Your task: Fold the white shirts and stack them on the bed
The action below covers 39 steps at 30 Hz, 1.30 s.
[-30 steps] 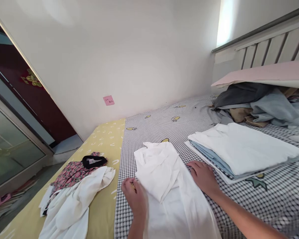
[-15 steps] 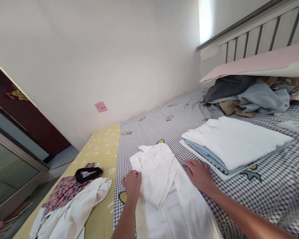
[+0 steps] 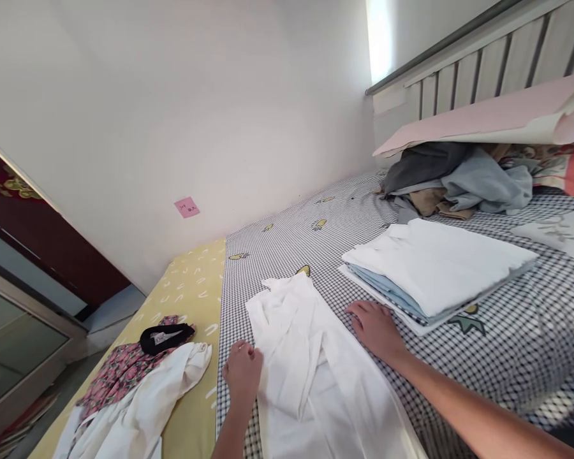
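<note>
Folded stack (image 3: 435, 268) sits done beyond my right hand (image 3: 375, 325). White garment (image 3: 306, 357) lies between my hands on the bed (image 3: 507, 344), part-folded. Loose heap (image 3: 459, 178) farther off and crumpled clothes (image 3: 138, 389) left of my left hand (image 3: 243, 373) remain. Right palm is spread flat on the garment's edge. Left fingers are curled at the other edge, grip not visible.

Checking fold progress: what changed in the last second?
The left hand slid up the left edge of the white garment, then back down, and is curled there; the folded flap looks narrower. The right hand stayed flat on the right edge; the folded stack and floral clothing stayed put.
</note>
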Each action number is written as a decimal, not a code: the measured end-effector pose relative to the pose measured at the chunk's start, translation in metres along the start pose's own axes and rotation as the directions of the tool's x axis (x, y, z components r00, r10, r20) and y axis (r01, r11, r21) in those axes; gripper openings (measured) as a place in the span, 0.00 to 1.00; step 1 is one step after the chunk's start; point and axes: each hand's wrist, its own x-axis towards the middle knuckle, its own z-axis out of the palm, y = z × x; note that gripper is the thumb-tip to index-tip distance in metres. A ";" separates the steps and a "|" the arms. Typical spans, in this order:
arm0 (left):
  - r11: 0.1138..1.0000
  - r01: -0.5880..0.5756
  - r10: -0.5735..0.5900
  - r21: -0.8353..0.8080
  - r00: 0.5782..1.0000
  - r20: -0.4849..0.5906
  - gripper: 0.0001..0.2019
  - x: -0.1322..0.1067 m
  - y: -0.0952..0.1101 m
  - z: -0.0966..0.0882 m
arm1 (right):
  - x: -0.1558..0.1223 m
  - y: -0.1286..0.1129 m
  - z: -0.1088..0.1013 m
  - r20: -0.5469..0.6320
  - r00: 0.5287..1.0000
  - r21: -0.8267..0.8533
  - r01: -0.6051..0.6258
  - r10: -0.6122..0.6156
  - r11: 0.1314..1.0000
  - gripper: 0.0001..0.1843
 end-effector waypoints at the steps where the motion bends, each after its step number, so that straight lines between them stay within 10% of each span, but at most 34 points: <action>1: 0.999 -0.035 0.035 0.010 0.999 -0.011 0.10 -0.003 -0.001 -0.001 | 0.000 0.000 0.000 0.004 1.000 0.009 -0.002 0.002 1.000 0.17; 12: 0.917 -0.396 0.400 -0.056 0.906 0.141 0.10 -0.009 0.016 0.002 | 0.000 0.001 -0.010 0.049 0.999 0.239 -0.031 0.020 0.970 0.20; 19: 0.840 -0.543 0.543 0.024 0.840 0.001 0.14 -0.018 0.022 0.006 | 0.002 0.003 -0.004 0.027 0.999 0.141 0.025 -0.029 0.990 0.07; 23: 0.706 -0.667 0.708 0.239 0.677 -0.200 0.21 -0.023 0.016 0.007 | 0.003 0.004 -0.003 -0.003 1.000 0.134 0.030 -0.029 0.991 0.08; 26: 0.611 -0.748 0.790 0.259 0.599 -0.135 0.24 -0.034 0.018 0.009 | 0.003 0.005 -0.003 -0.024 1.000 0.121 0.021 -0.019 0.992 0.08; 33: 0.768 -0.634 0.608 0.096 0.767 0.206 0.26 -0.057 0.025 0.039 | 0.003 0.009 0.001 -0.045 0.999 0.120 0.033 -0.028 0.992 0.07; 39: 0.808 -0.587 0.561 0.051 0.794 0.235 0.26 -0.058 0.027 0.046 | 0.002 0.007 -0.003 -0.007 0.999 0.091 0.044 -0.044 0.995 0.08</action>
